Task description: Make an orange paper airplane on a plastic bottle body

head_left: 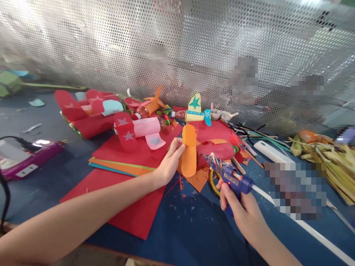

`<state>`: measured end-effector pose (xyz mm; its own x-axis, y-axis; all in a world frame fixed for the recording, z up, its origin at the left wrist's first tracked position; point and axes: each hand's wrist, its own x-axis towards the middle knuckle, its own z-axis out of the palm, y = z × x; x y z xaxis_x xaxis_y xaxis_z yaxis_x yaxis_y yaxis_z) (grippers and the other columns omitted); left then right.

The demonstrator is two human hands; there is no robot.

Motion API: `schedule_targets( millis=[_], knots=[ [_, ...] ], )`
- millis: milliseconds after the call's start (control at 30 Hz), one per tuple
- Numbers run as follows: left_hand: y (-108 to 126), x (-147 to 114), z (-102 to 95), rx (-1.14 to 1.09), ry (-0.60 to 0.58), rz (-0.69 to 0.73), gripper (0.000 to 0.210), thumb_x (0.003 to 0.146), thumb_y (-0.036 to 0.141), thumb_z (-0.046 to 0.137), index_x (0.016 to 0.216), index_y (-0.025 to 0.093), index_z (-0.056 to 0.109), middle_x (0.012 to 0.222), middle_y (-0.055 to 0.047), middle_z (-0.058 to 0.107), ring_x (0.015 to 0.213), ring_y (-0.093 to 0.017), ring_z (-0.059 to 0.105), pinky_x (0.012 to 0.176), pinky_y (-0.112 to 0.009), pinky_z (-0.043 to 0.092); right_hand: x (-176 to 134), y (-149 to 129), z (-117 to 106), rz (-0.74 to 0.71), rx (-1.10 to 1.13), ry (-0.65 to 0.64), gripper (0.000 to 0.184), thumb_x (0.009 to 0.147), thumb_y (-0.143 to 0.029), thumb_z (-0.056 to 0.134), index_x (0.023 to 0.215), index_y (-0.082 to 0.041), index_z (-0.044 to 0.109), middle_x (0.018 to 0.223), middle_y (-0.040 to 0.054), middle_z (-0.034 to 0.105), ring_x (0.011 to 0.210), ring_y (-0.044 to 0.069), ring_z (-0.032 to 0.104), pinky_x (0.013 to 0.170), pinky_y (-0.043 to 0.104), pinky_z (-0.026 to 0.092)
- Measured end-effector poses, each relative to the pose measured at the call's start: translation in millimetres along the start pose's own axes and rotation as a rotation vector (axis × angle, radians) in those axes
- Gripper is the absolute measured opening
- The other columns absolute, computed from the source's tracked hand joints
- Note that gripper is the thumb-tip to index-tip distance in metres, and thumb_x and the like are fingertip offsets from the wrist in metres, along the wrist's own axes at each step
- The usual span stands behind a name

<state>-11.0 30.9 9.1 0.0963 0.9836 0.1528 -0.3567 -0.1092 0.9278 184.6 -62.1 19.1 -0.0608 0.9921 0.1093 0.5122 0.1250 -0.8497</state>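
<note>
My left hand (pixel 171 161) pinches an orange paper strip (pixel 189 155) with rounded ends, held upright over the table. In my right hand (pixel 239 201) is a blue glue gun (pixel 235 180), its nozzle towards the strip but apart from it. A long white glue stick (pixel 263 194) runs out of the gun's back. Just behind the strip lies a red paper-covered bottle (pixel 216 151). Further left sits a pink paper-covered bottle (pixel 146 127) with red, star-marked wings. Under these are stacked red paper sheets (pixel 133 201).
A purple power strip (pixel 33 159) lies at the left. Several decorated bottles, among them a yellow one (pixel 191 115), stand along the perforated metal screen (pixel 111 48). Dried husks (pixel 335 166) and a white tool (pixel 273 151) lie at the right. Paper scraps dot the blue table (pixel 180 225).
</note>
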Motion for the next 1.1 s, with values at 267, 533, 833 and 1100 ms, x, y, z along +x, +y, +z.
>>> schedule_targets(
  millis=[267, 533, 833, 1100],
  knots=[
    [5, -2, 4.6, -0.129, -0.062, -0.06, 0.017, 0.084, 0.036, 0.05, 0.086, 0.025, 0.037, 0.091, 0.001, 0.065, 0.094, -0.02, 0.063, 0.085, -0.035, 0.047, -5, -11, 2, 0.061, -0.066, -0.031, 0.042, 0.087, -0.06, 0.04, 0.072, -0.021, 0.049, 0.055, 0.0005, 0.053, 0.055, 0.018, 0.057, 0.049, 0.027, 0.045],
    [5, -2, 4.0, -0.167, -0.093, -0.108, 0.025, 0.079, 0.039, 0.055, 0.084, 0.024, 0.035, 0.088, -0.002, 0.07, 0.089, -0.022, 0.065, 0.075, -0.034, 0.047, -13, -17, 1, 0.033, -0.175, 0.126, 0.044, 0.083, -0.062, 0.046, 0.08, -0.02, 0.057, 0.059, 0.0026, 0.058, 0.055, 0.021, 0.06, 0.06, 0.032, 0.049],
    [8, -2, 4.6, -0.14, -0.088, -0.119, 0.024, 0.079, 0.038, 0.054, 0.082, 0.024, 0.035, 0.088, -0.001, 0.071, 0.09, -0.022, 0.064, 0.075, -0.032, 0.045, -15, -16, -5, -0.002, -0.14, 0.07, 0.038, 0.084, -0.058, 0.049, 0.071, -0.023, 0.056, 0.05, -0.0009, 0.053, 0.05, 0.018, 0.056, 0.054, 0.027, 0.048],
    [8, -2, 4.2, -0.156, -0.086, -0.128, 0.022, 0.079, 0.036, 0.054, 0.083, 0.024, 0.036, 0.093, -0.002, 0.071, 0.095, -0.023, 0.064, 0.073, -0.031, 0.047, -17, -19, -4, 0.09, -0.127, 0.092, 0.045, 0.082, -0.063, 0.047, 0.079, -0.021, 0.059, 0.055, -0.0001, 0.054, 0.051, 0.017, 0.055, 0.053, 0.027, 0.047]
  ],
)
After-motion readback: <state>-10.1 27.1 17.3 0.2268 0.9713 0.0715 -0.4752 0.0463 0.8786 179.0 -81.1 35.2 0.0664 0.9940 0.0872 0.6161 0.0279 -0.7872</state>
